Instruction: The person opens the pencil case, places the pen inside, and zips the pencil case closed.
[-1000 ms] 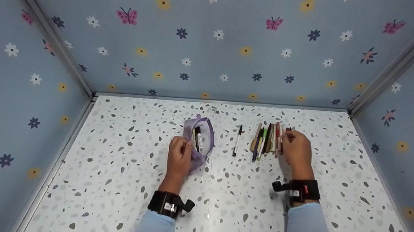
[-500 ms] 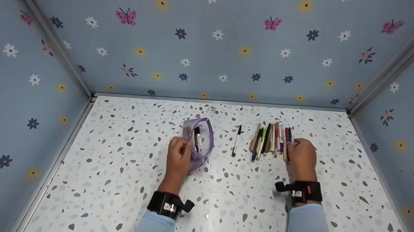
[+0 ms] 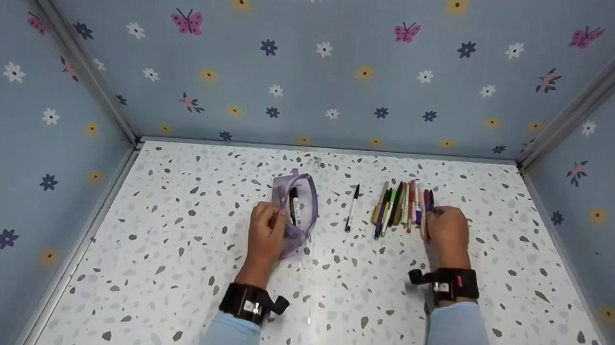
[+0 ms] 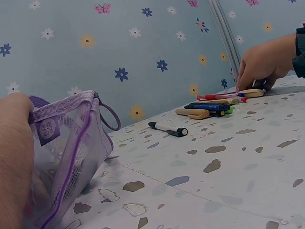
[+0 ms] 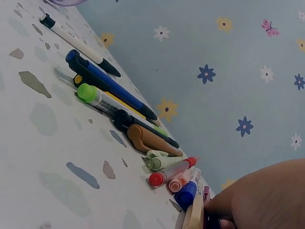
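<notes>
My left hand [image 3: 266, 232] grips the near-left rim of a purple mesh pencil case [image 3: 314, 197], whose mouth gapes open. Inside it lies a black-and-white marker [image 3: 295, 208]. At the right end of a row of pens, my right hand [image 3: 448, 228] pinches a dark pen [image 3: 431, 199]; its fingertips are partly hidden. A beige pen [image 5: 193, 217] lies right beside those fingers in the right wrist view. Further along the row come a blue-capped pen [image 5: 187, 193], a red-capped pen [image 5: 171, 171], a brown pen [image 5: 152, 139] and a green-ended marker [image 5: 102, 99].
One white pen with black ends [image 3: 353, 208] lies alone between the pencil case and the row. The speckled white table [image 3: 331, 304] is bordered by flowered blue panels [image 3: 340, 88] at the back and both sides. A zipper-pull loop [image 4: 109, 116] hangs from the case.
Over the second my right hand has shifted slightly right and towards me, uncovering the pens at the row's right end. In the last half second it has barely moved. My left hand stays put.
</notes>
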`<control>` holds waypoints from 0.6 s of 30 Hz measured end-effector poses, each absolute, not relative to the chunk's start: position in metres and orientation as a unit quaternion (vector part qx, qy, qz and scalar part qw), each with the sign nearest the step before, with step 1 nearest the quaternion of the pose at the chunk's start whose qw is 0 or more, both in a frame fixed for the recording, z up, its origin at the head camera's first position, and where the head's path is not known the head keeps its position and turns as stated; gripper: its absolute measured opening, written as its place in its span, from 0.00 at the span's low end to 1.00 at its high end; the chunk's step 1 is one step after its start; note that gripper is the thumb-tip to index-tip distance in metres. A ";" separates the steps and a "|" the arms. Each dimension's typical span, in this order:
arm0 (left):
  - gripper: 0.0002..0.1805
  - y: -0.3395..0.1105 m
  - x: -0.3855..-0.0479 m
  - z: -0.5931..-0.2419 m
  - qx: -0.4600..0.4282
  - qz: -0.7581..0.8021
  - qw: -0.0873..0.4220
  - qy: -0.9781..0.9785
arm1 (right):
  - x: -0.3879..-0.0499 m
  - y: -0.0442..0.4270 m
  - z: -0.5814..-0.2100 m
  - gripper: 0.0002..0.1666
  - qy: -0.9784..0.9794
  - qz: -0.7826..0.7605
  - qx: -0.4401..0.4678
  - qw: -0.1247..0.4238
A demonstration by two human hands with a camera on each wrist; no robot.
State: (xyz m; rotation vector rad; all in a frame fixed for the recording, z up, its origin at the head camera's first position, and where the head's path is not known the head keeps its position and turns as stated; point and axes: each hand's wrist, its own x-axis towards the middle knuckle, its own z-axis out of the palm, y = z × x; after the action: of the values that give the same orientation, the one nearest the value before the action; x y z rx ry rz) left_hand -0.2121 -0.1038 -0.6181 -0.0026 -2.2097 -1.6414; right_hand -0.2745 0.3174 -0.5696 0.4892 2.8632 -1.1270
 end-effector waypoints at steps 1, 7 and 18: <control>0.10 -0.104 -0.212 -0.618 -0.002 -0.586 0.194 -0.787 | -0.275 0.317 -0.569 0.26 0.919 -0.363 0.156 0.012; 0.11 -0.103 -0.211 -0.618 0.001 -0.591 0.191 -0.783 | -0.275 0.317 -0.568 0.26 0.906 -0.389 0.165 0.019; 0.11 -0.103 -0.213 -0.619 -0.008 -0.563 0.224 -0.795 | -0.276 0.306 -0.557 0.32 0.880 -0.440 0.174 -0.049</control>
State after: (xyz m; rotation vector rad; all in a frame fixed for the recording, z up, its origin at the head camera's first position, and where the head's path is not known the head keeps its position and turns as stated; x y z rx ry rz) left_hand -0.2132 -0.1030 -0.6186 -0.0211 -2.1950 -1.5545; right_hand -0.2755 0.3063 -0.5568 0.5635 2.8538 -1.4264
